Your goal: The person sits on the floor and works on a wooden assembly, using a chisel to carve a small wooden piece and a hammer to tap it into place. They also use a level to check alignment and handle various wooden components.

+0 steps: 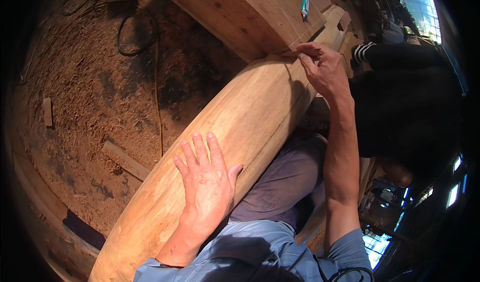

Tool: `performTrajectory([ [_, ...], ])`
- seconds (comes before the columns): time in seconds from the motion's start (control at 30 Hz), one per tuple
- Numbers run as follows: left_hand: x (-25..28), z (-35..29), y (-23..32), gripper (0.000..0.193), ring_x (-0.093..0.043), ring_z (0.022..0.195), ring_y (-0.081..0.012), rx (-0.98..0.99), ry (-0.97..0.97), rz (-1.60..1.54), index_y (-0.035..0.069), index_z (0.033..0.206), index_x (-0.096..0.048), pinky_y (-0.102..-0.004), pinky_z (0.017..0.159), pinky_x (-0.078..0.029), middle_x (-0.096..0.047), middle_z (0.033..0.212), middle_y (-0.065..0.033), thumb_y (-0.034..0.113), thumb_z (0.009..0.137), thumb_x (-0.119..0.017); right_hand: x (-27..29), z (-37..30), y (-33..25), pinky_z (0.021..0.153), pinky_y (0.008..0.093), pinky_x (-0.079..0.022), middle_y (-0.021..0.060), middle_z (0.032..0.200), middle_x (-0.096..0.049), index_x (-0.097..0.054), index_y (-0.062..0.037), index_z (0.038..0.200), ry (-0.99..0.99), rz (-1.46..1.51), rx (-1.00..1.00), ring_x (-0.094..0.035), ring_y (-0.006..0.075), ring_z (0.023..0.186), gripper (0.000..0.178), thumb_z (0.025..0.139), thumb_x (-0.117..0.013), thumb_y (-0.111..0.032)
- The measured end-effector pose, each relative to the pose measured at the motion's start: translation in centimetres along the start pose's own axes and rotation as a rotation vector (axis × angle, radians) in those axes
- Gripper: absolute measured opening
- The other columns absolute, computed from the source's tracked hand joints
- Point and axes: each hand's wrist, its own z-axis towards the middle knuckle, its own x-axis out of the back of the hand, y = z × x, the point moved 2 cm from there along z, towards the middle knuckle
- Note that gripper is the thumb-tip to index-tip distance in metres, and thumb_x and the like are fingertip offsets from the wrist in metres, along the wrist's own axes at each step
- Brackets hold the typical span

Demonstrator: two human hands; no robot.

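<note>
A long rounded wooden log (240, 112), pale and smoothed, runs from the lower left to the upper right in front of me. My left hand (206, 179) lies flat on its upper face with the fingers spread, holding nothing. At the log's far end my right hand (324, 68) is closed, thumb against fingers, on a thin brown strip (290, 53). The strip sits where the log meets a large squared timber (235, 12); its exact kind is too small to tell. On that timber lies a white and teal tube-shaped marker (305, 5).
Sawdust and shavings cover the ground (85, 132) at the left. A yellow cord (157, 97), a black cable (131, 53) and a wood offcut (125, 159) lie there. Another person's dark sleeve with white stripes (365, 51) is at the right. A curved timber (37, 197) borders the lower left.
</note>
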Motion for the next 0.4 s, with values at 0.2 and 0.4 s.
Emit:
performTrajectory([
  [0.2, -0.2, 0.1, 0.0, 0.08, -0.033, 0.136, -0.0568, -0.004, -0.004, 0.019, -0.011, 0.146, -0.034, -0.068, 0.107, -0.031, -0.033, 0.148, -0.0384, 0.044, 0.094, -0.06, 0.9, -0.8, 0.7, 0.072, 0.0276, -0.051, 0.0099, 0.087, -0.073, -0.071, 0.0009, 0.106, 0.034, 0.035, 0.003, -0.066, 0.0128, 0.078, 0.02, 0.091, -0.064, -0.011],
  [0.4, -0.5, 0.0, 0.0, 0.082, -0.033, 0.138, -0.0556, -0.001, 0.003, 0.032, -0.011, 0.147, -0.033, -0.0683, 0.107, -0.03, -0.032, 0.15, -0.0373, 0.044, 0.093, -0.061, 1.2, -1.0, 1.6, 0.072, 0.0267, -0.05, 0.0095, 0.089, -0.074, -0.071, -0.0005, 0.108, 0.053, 0.053, 0.017, -0.064, 0.0121, 0.077, 0.021, 0.091, -0.064, -0.01],
])
